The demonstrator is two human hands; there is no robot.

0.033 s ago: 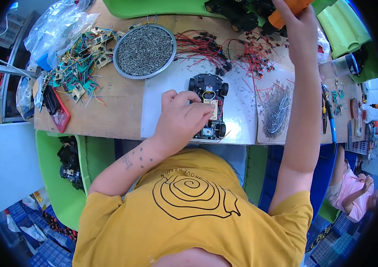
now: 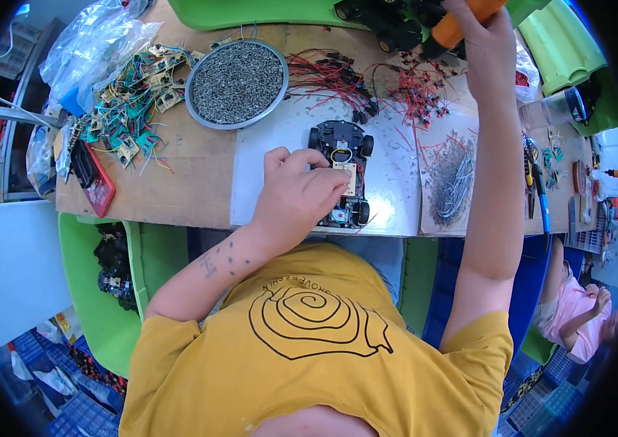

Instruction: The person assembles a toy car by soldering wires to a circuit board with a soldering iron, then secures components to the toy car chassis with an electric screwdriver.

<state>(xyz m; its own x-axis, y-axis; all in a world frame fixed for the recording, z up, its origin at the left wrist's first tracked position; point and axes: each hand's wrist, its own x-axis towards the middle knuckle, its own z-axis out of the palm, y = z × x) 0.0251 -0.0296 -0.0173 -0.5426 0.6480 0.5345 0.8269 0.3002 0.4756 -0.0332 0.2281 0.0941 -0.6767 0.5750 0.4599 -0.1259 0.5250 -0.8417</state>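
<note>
Head view: a wooden bench point(image 2: 178, 182) with a white mat point(image 2: 272, 182), green bins beyond — a crowded workshop. One toy car chassis point(image 2: 342, 171) lies on the mat; the left hand point(image 2: 294, 197) rests against its left side, fingers curled on it. The right hand point(image 2: 487, 44), raised far back, grips one orange tool point(image 2: 462, 25). One round tray point(image 2: 236, 84) holds screws.

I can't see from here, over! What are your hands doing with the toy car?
Left hand on toy car, pinching its circuit board. Right hand up high, gripping orange tool. Screw dish and red wires close by, nothing blocking.
</note>
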